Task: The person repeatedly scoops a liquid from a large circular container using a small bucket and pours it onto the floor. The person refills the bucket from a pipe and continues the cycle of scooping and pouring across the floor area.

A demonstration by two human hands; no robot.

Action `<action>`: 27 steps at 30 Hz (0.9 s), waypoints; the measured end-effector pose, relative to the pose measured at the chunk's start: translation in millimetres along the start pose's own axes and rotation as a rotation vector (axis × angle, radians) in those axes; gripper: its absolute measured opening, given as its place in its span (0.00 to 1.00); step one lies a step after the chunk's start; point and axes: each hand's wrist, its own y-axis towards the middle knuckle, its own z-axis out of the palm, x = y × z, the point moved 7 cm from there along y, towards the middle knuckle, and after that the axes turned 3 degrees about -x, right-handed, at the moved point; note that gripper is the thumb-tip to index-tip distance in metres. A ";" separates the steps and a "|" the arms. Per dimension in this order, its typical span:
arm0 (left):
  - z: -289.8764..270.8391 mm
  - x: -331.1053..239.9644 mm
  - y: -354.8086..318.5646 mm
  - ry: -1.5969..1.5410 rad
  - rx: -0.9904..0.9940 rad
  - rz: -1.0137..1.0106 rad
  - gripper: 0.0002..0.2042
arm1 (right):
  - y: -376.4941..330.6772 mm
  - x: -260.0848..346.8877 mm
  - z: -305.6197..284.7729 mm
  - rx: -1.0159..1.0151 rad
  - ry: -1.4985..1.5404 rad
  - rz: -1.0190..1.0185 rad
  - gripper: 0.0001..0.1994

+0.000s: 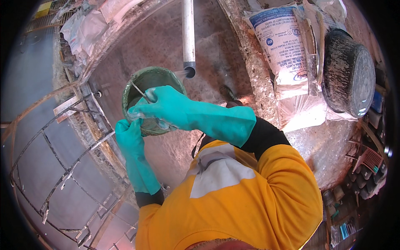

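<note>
A round green bucket [174,79] with a worn, stained rim sits in front of me, below the end of a white pipe [188,33]. A pale stream, seemingly water, runs from the pipe's grey end towards the bucket's rim. Both my hands wear long teal rubber gloves. My right hand [160,106] reaches across the bucket, its fingers closed around a thin rod that looks like the bucket's handle [138,88]. Close beside it, my left hand [129,132] is closed at the bucket's near left rim; what its fingertips grip is partly hidden.
On the left, a metal-bar frame [68,171] stands over a grey surface, bordered by a rough ledge [100,141]. A printed white sack [281,50] and a black tub [348,73] stand at the right beyond a crusted ridge [256,62]. Crumpled plastic [85,35] lies far left.
</note>
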 end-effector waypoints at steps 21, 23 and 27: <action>46.3 -27.7 -25.7 0.319 0.006 0.215 0.04 | -25.1 -23.8 -22.8 -0.086 0.092 -0.076 0.17; 60.9 -26.5 -22.5 0.219 0.079 0.223 0.11 | -23.2 -29.0 -31.0 -0.112 0.102 -0.211 0.15; 74.8 -22.9 -30.3 -0.100 0.183 -0.034 0.11 | -11.4 -52.2 -28.0 -0.189 0.097 -0.216 0.13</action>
